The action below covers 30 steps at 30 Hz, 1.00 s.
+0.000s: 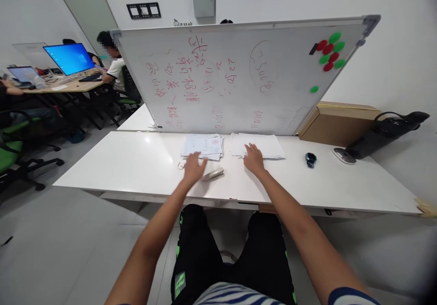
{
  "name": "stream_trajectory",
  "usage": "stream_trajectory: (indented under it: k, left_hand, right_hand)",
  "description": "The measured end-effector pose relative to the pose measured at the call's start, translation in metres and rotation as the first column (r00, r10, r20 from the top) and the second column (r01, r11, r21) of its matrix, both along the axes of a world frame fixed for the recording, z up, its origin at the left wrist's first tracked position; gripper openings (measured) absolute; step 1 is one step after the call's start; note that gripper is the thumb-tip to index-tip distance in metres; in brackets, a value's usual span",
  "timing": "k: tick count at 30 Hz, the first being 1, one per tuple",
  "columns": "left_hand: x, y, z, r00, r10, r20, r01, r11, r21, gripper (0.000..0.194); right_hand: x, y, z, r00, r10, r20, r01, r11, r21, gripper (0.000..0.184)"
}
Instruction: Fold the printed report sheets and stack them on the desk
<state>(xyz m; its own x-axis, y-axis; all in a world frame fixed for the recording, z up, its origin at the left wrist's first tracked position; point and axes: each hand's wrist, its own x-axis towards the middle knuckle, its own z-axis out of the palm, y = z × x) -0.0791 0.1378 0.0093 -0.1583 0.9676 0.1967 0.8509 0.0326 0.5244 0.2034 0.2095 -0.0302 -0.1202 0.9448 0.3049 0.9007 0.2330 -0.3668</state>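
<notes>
My left hand is over the front edge of a stack of printed slips with a red stamp mark on the top one. Its fingers are apart and hold nothing. Close to its right side lies a stapler. A small whitish item, too small to name, is to its left. My right hand rests with fingers outstretched on the near left part of a second paper stack, whose top sheet looks blank.
A whiteboard with red writing and magnets stands behind the stacks on the white desk. On the right are a smartwatch, a computer mouse, a black bottle and a cardboard box. People sit at computers far left.
</notes>
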Motion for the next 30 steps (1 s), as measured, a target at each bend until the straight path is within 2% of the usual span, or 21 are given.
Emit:
stream_trajectory:
  k: [2, 5, 9, 12, 14, 17, 21, 23, 25, 27, 28, 29, 30]
  left_hand:
    - [0.031, -0.028, -0.017, 0.998, -0.061, -0.025, 0.060, 0.998, -0.033, 0.068]
    - [0.056, -0.048, -0.036, 1.000, -0.021, 0.014, 0.020, 0.999, 0.040, 0.073]
    - [0.054, -0.047, -0.042, 0.986, -0.039, 0.161, 0.027, 0.996, 0.081, 0.071]
    - [0.047, -0.045, -0.042, 0.975, -0.107, 0.195, 0.090, 0.991, 0.097, 0.052]
    - [0.046, -0.046, -0.043, 0.972, -0.145, 0.184, 0.126, 0.986, 0.108, 0.038]
    - [0.047, -0.047, -0.043, 0.973, -0.150, 0.176, 0.132, 0.985, 0.108, 0.033]
    - [0.047, -0.048, -0.040, 0.975, -0.138, 0.176, 0.120, 0.987, 0.109, 0.040]
    - [0.047, -0.052, -0.039, 0.980, -0.093, 0.179, 0.062, 0.983, 0.174, 0.054]
    - [0.052, -0.060, -0.036, 0.984, -0.056, 0.171, 0.005, 0.959, 0.284, 0.067]
    - [0.065, -0.073, -0.032, 0.978, -0.094, 0.186, 0.017, 0.925, 0.379, 0.071]
    - [0.075, -0.082, -0.028, 0.963, -0.152, 0.223, 0.052, 0.915, 0.400, 0.071]
    - [0.087, -0.091, -0.023, 0.929, -0.206, 0.309, 0.066, 0.911, 0.408, 0.072]
    - [0.101, -0.100, -0.016, 0.861, -0.258, 0.438, 0.076, 0.917, 0.391, 0.072]
  right_hand:
    - [0.024, -0.008, -0.012, 0.992, -0.033, 0.119, 0.042, 0.996, -0.082, 0.053]
    - [0.039, -0.018, -0.026, 0.984, -0.017, 0.177, 0.024, 0.999, -0.040, 0.045]
    - [0.040, -0.024, -0.032, 0.982, -0.043, 0.181, 0.031, 0.997, 0.072, 0.041]
    - [0.039, -0.026, -0.030, 0.984, -0.047, 0.170, 0.028, 0.993, 0.116, 0.038]
    - [0.039, -0.027, -0.028, 0.984, -0.070, 0.163, 0.050, 0.991, 0.122, 0.038]
    - [0.037, -0.029, -0.025, 0.976, -0.163, 0.144, 0.156, 0.986, 0.061, 0.037]
    - [0.036, -0.033, -0.018, 0.962, -0.274, 0.011, 0.274, 0.961, -0.020, 0.036]
    - [0.037, -0.038, -0.010, 0.938, -0.315, -0.144, 0.315, 0.949, -0.020, 0.038]
    - [0.037, -0.051, 0.000, 0.879, -0.339, -0.337, 0.362, 0.932, 0.007, 0.041]
    - [0.034, -0.074, 0.010, 0.823, -0.297, -0.485, 0.382, 0.920, 0.085, 0.044]
    - [0.031, -0.090, 0.014, 0.820, -0.246, -0.518, 0.368, 0.918, 0.146, 0.044]
    - [0.027, -0.109, 0.016, 0.831, -0.190, -0.523, 0.344, 0.914, 0.214, 0.044]
    - [0.023, -0.129, 0.017, 0.859, -0.117, -0.498, 0.288, 0.916, 0.280, 0.041]
